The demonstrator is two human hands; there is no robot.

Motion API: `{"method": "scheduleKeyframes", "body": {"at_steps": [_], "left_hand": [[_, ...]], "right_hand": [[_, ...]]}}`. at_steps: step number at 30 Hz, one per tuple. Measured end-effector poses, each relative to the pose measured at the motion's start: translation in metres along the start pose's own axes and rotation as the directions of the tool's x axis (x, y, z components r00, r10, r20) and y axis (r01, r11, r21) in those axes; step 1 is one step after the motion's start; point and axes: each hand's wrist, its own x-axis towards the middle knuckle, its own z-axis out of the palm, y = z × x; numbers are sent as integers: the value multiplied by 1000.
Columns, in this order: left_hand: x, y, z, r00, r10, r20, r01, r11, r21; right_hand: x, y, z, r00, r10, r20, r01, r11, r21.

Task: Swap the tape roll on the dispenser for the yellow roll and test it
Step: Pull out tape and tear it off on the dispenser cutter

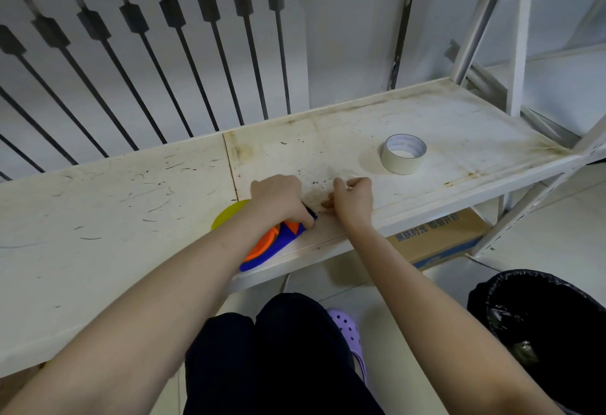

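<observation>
A blue and orange tape dispenser (272, 245) lies on the white shelf (114, 218) near its front edge. A yellow roll (228, 214) shows at the dispenser's left, mostly hidden by my left arm. My left hand (278, 200) presses down on the dispenser's front end and grips it. My right hand (354, 200) is just to the right, fingers pinched together on what looks like a thin strip of tape against the shelf; the strip is hard to make out. A pale beige tape roll (404, 154) stands apart on the shelf, further back to the right.
A cardboard box (439, 237) sits under the shelf on the right. A black-lined bin (551, 332) stands on the floor at lower right. Metal railing bars (164, 54) rise behind the shelf, and a shelf upright (516, 37) stands at the back right.
</observation>
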Motion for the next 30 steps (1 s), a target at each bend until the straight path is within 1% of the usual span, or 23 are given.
{"method": "scheduleKeyframes", "body": {"at_steps": [3,5,9,14,16,19,21,25,30], "left_hand": [[-7,-10,-7,996,7,-85,-12,998,-58],[-11,-19,-12,990,8,-140,-24,993,-112],[-25,-35,-19,973,-9,-232,-52,965,-256],[-45,-45,-22,939,-14,-343,-120,922,-367],[-54,-48,-22,919,-36,-393,-146,894,-424],[-66,-56,-19,892,-73,-447,-188,838,-512],[-70,-64,-16,876,-116,-469,-201,795,-573],[-77,-77,-9,858,-148,-492,-240,731,-639],[-85,-88,2,838,-213,-503,-292,603,-742]], "right_hand": [[1,-7,-3,999,47,23,-50,989,142],[-3,-15,-4,998,54,33,-59,979,197],[-20,-34,-6,999,-18,44,5,965,263],[-38,-54,-3,989,-150,16,144,967,208],[-44,-59,2,984,-177,5,173,966,193],[-50,-62,8,983,-182,6,177,965,193],[-53,-59,10,982,-187,-5,185,970,155],[-63,-54,19,981,-194,3,191,969,154],[-78,-46,34,988,-140,63,128,977,168]]}}
